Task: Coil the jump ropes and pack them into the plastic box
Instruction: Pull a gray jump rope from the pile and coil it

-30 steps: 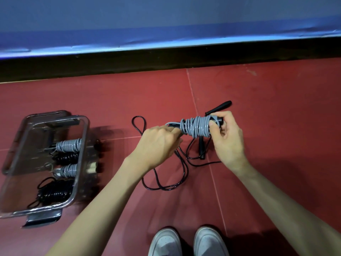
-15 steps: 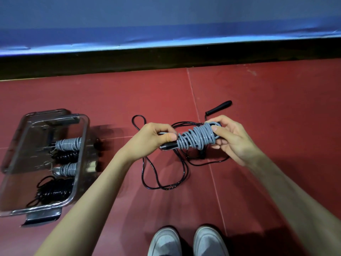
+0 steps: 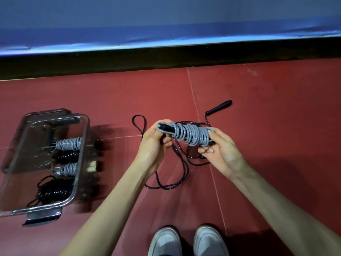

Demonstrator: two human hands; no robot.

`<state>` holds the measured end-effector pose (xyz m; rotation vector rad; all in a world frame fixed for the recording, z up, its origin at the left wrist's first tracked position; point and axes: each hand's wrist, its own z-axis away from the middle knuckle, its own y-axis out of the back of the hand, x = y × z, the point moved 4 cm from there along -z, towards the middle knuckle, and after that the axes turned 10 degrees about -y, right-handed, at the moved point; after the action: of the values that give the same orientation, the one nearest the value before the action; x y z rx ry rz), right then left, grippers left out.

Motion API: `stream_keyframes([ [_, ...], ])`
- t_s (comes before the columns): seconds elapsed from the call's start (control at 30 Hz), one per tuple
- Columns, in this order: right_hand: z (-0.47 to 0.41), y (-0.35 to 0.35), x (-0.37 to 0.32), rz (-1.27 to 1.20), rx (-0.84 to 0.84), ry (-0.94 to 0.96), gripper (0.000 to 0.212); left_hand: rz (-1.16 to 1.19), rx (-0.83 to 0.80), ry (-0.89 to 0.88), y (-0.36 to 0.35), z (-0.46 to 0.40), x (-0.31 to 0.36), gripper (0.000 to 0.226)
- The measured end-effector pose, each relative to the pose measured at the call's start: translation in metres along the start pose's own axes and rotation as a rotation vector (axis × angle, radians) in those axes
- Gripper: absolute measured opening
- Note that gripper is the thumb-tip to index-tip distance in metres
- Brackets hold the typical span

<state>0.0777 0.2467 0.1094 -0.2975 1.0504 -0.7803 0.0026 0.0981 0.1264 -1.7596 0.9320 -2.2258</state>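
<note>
From my head camera, my left hand [image 3: 154,143] and right hand [image 3: 222,150] curl their fingers around opposite ends of the coiled grey jump rope [image 3: 191,134], held above the red floor [image 3: 267,111]. A loose black jump rope [image 3: 167,187] lies beneath. The plastic box [image 3: 81,163] sits well left, holding four coiled ropes.

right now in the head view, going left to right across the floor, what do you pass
plastic box with coiled ropes inside → left hand → grey coiled jump rope held between both hands → right hand

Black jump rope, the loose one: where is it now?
Head view: the black jump rope lies uncoiled on the red floor, below the hands, right of the plastic box.
</note>
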Motion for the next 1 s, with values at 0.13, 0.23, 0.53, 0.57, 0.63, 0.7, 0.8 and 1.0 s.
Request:
stream_keyframes([
  [0.13, 0.003, -0.006, 0.006, -0.150, 0.044, -0.117, 0.021, -0.073, 0.000, -0.063, -0.006, 0.007, 0.006, 0.027],
  [0.23, 0.003, -0.012, 0.012, -0.261, 0.090, -0.228, 0.023, -0.064, -0.064, -0.086, -0.008, 0.011, 0.009, 0.030],
  [0.53, 0.010, -0.009, -0.002, 0.247, 0.041, 0.070, 0.009, -0.735, 0.003, -0.226, 0.015, 0.004, 0.019, 0.045],
  [0.57, 0.011, -0.010, -0.003, 0.258, 0.044, 0.108, 0.010, -0.800, -0.007, -0.229, 0.013, 0.002, 0.022, 0.046],
  [0.63, 0.011, -0.009, -0.003, 0.253, 0.059, 0.164, 0.012, -0.878, -0.038, -0.211, 0.007, -0.001, 0.027, 0.047],
  [0.7, 0.010, -0.007, -0.006, 0.273, 0.082, 0.224, 0.012, -0.866, -0.095, -0.185, 0.000, -0.001, 0.030, 0.043],
  [0.8, 0.009, -0.007, -0.011, 0.349, 0.086, 0.300, 0.013, -0.726, -0.205, -0.197, -0.009, 0.011, 0.037, 0.039],
  [1.0, 0.006, -0.008, -0.013, 0.452, 0.027, 0.376, 0.019, -0.723, -0.111, -0.221, -0.008, 0.020, 0.044, 0.044],
])
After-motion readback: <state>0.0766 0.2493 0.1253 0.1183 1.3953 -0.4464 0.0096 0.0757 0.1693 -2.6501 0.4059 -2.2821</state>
